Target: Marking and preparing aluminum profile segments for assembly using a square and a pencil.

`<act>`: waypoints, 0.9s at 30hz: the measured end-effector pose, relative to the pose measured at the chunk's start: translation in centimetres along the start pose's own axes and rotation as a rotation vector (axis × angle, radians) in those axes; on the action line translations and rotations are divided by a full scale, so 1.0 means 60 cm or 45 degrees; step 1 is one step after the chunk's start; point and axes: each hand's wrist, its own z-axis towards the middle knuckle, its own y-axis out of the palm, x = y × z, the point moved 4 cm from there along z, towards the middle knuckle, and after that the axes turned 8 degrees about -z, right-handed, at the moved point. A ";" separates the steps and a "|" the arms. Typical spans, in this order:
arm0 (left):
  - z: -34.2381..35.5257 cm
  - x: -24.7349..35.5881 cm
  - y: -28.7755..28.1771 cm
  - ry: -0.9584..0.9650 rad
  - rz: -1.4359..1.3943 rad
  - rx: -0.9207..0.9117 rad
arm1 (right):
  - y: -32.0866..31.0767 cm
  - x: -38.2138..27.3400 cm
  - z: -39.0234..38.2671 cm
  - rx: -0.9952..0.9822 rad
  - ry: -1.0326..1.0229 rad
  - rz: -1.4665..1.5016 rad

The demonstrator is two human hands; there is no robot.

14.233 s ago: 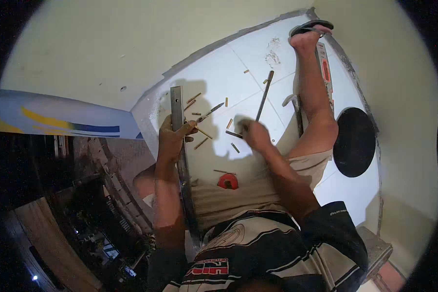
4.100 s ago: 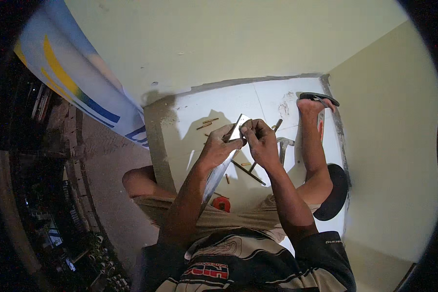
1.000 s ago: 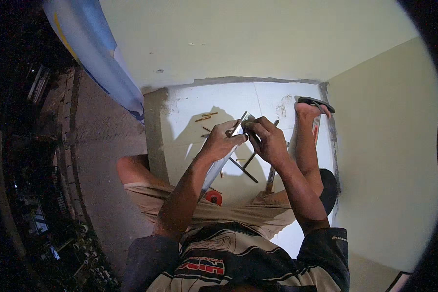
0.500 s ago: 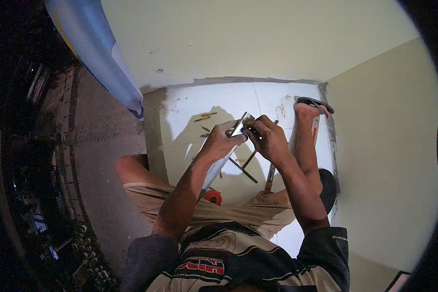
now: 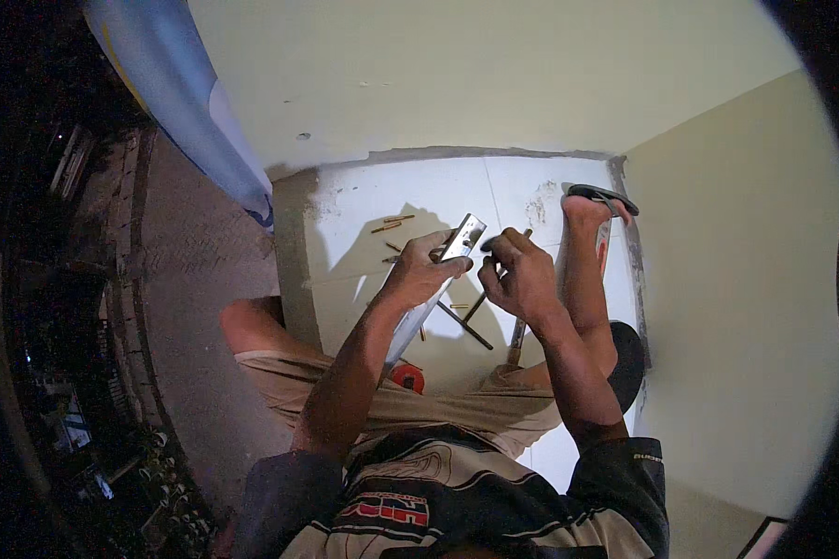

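Note:
My left hand (image 5: 424, 275) grips a silver metal bar (image 5: 466, 233) near its upper end; the bar slants down toward my lap, with a hole near that end. Just right of it, my right hand (image 5: 513, 270) has curled fingers around a small dark item that I cannot make out. Several short brass-coloured pins (image 5: 391, 224) lie on the white tiled floor (image 5: 354, 186). Below my hands two dark rods (image 5: 475, 333) lie at angles. A red tape measure (image 5: 407, 378) is at my lap. Another tool (image 5: 517, 337) is partly hidden by my right arm.
A black disc (image 5: 629, 382) and a long red-marked item (image 5: 603, 254) lie by my right leg. Walls (image 5: 438, 84) bound the floor ahead and right. On the left are the floor's grey edge (image 5: 294, 242), a hanging banner (image 5: 172, 102) and a dim paved area (image 5: 196, 279).
My right hand has drawn back a little to the right from the bar's end, uncovering it. My left hand still grips the bar in about the same place.

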 end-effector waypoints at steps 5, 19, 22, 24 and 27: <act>0.002 -0.007 -0.001 0.021 -0.038 0.015 | 0.009 0.001 0.002 -0.017 0.025 0.044; 0.005 -0.016 0.008 -0.046 -0.055 -0.038 | 0.022 0.008 0.001 -0.246 0.090 -0.185; 0.014 -0.033 0.005 -0.020 -0.057 -0.060 | 0.008 -0.004 -0.005 0.103 0.121 0.109; 0.013 -0.036 0.006 -0.005 -0.071 -0.054 | 0.016 -0.001 -0.006 0.079 0.082 0.051; 0.014 -0.031 0.009 0.004 -0.081 -0.060 | 0.016 0.000 -0.006 0.077 0.077 0.019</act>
